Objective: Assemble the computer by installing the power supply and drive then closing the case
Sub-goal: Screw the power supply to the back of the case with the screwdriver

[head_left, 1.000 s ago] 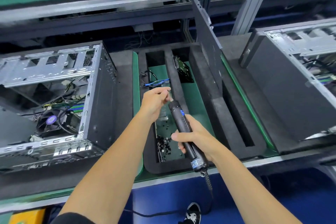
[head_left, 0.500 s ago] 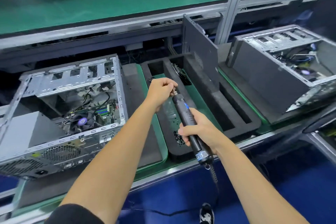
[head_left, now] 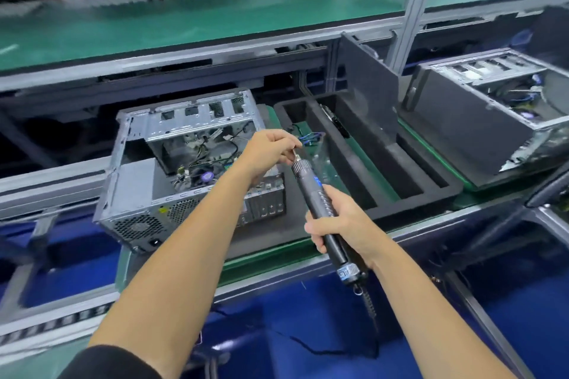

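My right hand (head_left: 341, 224) grips a black electric screwdriver (head_left: 320, 203) by its body, tip pointing up and left, its cord hanging down. My left hand (head_left: 271, 148) pinches something small at the screwdriver's bit; what it is stays hidden by the fingers. An open grey computer case (head_left: 147, 188) lies on its side to the left, with fan, cables and motherboard visible inside. Behind my hands, a black foam tray (head_left: 400, 200) holds a drive (head_left: 334, 120) on edge in one slot. A dark side panel (head_left: 366, 92) stands upright in the tray.
A second open case (head_left: 480, 129) sits on the right. Blue and black cables (head_left: 311, 137) lie in the tray's left slot. A metal post (head_left: 409, 9) rises behind the tray. A green-topped shelf (head_left: 184, 21) runs across the back. Blue floor lies below the conveyor edge.
The view has swung up and left, so the open case sits nearer the middle. Both hands keep their hold on the screwdriver and its bit, now in front of that case's right end.
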A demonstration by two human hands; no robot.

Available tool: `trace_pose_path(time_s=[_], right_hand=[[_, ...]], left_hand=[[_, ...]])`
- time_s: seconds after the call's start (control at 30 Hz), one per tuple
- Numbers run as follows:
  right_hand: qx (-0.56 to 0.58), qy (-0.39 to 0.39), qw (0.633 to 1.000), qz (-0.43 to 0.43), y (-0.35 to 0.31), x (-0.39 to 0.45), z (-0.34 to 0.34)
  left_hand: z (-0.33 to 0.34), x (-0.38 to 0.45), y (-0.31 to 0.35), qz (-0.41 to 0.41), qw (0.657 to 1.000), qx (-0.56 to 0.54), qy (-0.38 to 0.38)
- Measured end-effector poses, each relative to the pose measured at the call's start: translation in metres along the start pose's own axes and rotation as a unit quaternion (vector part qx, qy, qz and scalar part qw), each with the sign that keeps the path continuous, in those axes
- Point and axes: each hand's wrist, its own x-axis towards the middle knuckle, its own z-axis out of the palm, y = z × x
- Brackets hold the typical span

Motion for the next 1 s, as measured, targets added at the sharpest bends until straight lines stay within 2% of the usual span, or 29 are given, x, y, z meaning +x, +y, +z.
trace_pose_path(time_s=[0.07,0.2,0.27,0.63,1.0], right_hand=[[0.000,-0.025,1.000,0.007,0.004,-0.001,0.017],[0.006,-0.080,0.997,0.013,0.011,-0.004,0.049],[-0.002,-0.101,0.995,0.023,0.016,-0.004,0.066],[0.011,-0.154,0.984,0.089,0.041,0.010,0.141],[0.055,-0.165,0.978,0.115,0.053,0.019,0.163]], left_hand=[[-0.019,-0.020,-0.004,-0.010,1.000,-0.007,0.001],[-0.056,-0.064,-0.018,-0.037,0.990,-0.127,0.043],[-0.073,-0.085,-0.027,-0.032,0.989,-0.135,0.056],[-0.160,-0.135,-0.048,-0.034,0.998,0.052,0.011],[-0.185,-0.136,-0.078,-0.054,0.997,0.052,0.025]])
